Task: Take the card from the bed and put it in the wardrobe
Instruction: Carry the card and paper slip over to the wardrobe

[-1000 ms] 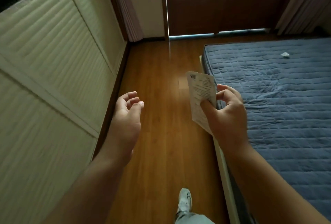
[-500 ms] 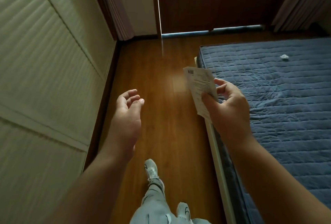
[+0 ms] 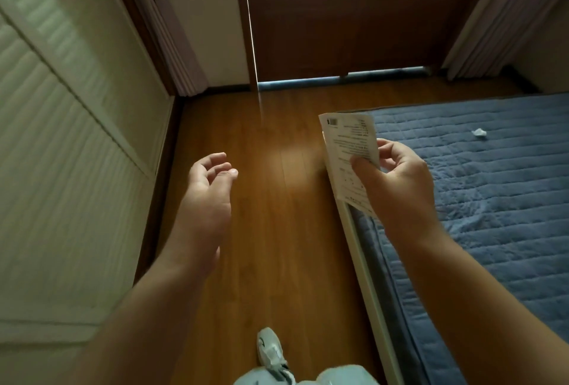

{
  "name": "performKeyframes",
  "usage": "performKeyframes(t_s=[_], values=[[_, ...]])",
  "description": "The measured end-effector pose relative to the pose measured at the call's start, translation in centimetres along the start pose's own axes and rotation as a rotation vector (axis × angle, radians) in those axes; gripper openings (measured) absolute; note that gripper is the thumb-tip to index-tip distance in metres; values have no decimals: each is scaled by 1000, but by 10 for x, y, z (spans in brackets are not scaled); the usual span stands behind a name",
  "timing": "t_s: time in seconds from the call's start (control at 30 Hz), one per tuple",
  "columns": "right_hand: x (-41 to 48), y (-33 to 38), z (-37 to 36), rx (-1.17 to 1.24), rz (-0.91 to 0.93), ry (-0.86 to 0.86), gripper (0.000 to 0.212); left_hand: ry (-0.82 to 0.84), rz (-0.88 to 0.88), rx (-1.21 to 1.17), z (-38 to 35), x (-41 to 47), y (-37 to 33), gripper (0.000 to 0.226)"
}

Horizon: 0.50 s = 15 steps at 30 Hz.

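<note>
Card [image 3: 349, 150] already off the bed [image 3: 492, 200], pinched between thumb and fingers of the right hand [image 3: 397, 187] and held upright over the bed's near edge, printed face toward the camera. First half of the task done, by the look of it; delivery to the wardrobe [image 3: 70, 138] not yet made, its pale slatted doors on the left apparently shut, so opening one probably comes first. Left hand [image 3: 206, 196] empty, fingers loosely curled and spread, hovering above the wooden floor [image 3: 277, 246] between wardrobe and bed, well placed for a door. Compared with half a second ago: one leg swung back, only one shoe [image 3: 269, 350] now in view; card and both hands in much the same pose. Small white scrap [image 3: 478, 132] lying on the blue quilt, far from the hands.
</note>
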State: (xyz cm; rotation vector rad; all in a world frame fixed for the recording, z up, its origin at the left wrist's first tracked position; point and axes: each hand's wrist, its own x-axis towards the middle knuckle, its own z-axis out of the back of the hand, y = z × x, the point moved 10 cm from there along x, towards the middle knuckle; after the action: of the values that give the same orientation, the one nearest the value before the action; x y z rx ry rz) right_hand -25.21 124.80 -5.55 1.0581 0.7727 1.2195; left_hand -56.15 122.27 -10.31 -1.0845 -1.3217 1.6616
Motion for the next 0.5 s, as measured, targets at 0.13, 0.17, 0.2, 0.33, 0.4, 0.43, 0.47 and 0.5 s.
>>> performKeyframes(t_s=[0.13, 0.17, 0.2, 0.33, 0.4, 0.43, 0.47, 0.5], values=[[47, 5, -25, 24, -21, -18, 31, 17, -14, 33, -12, 63, -20, 35], [59, 7, -31, 27, -22, -14, 32, 18, -18, 39, -16, 77, -24, 34], [71, 7, -36, 32, -21, -10, 33, 18, -19, 44, -20, 91, -28, 33], [130, 4, -55, 53, -15, -3, 34, 16, -13, 62, -41, 144, -36, 33], [164, 0, -66, 42, -4, 11, 36, 7, -6, 64, -54, 173, -40, 33], [186, -3, -73, 43, 0, 22, 36, -7, -5, 63, -60, 191, -43, 34], [208, -6, -81, 43, 6, 36, 36, -25, -3, 60, -66, 208, -46, 33], [230, -8, -87, 43, 13, 50, 35, -43, -3, 54, -73, 227, -49, 33]])
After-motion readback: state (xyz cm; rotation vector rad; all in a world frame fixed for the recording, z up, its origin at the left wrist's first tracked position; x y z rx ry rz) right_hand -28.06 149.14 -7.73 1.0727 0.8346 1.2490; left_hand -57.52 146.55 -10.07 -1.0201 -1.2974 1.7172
